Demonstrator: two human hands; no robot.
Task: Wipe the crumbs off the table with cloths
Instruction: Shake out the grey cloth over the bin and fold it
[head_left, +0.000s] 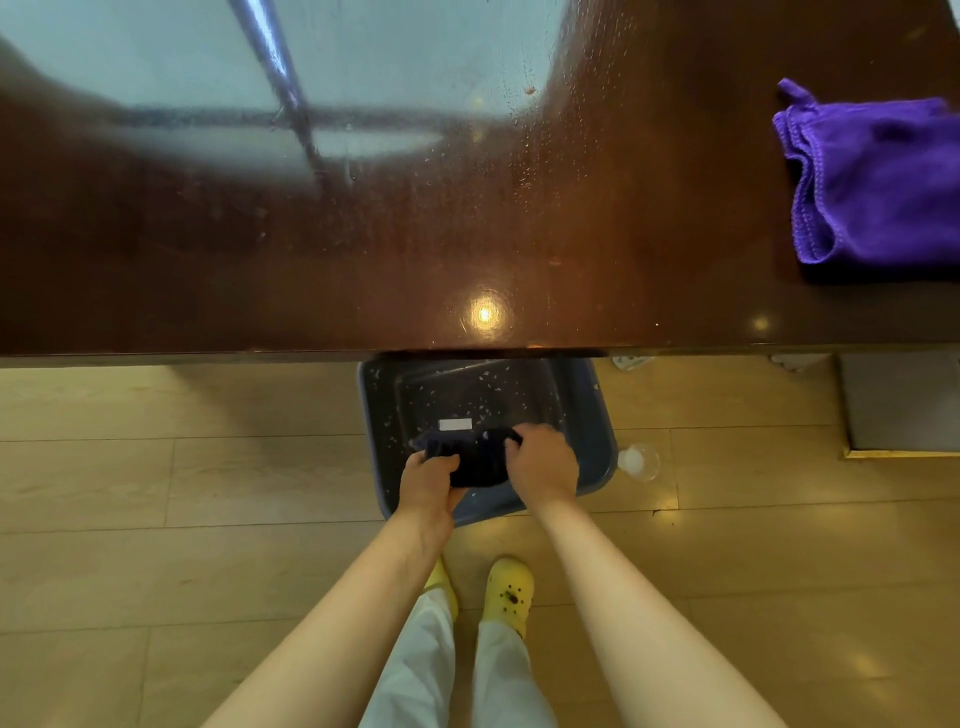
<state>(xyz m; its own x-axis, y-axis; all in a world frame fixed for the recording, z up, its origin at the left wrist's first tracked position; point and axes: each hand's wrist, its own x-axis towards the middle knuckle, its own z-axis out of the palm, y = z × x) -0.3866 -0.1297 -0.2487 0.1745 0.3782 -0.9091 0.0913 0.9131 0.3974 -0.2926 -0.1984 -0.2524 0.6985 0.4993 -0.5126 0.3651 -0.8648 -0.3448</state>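
Note:
A dark navy cloth (480, 457) is bunched between both my hands, held over a dark blue plastic bin (597, 415) that stands on the floor, partly under the table's near edge. My left hand (428, 483) grips the cloth's left end and my right hand (543, 462) grips its right end. Pale crumbs (483, 387) are scattered inside the bin. The glossy dark brown table (363, 260) fills the upper half of the view, with small specks and droplets (524, 176) on its surface. A purple cloth (878, 182) lies crumpled on the table at the far right.
A light wooden floor (156, 519) lies below the table edge. A small clear cup or lid (639, 460) sits on the floor right of the bin. A grey block with a gold edge (898, 410) stands at the right. My yellow clogs (511, 592) are below the bin.

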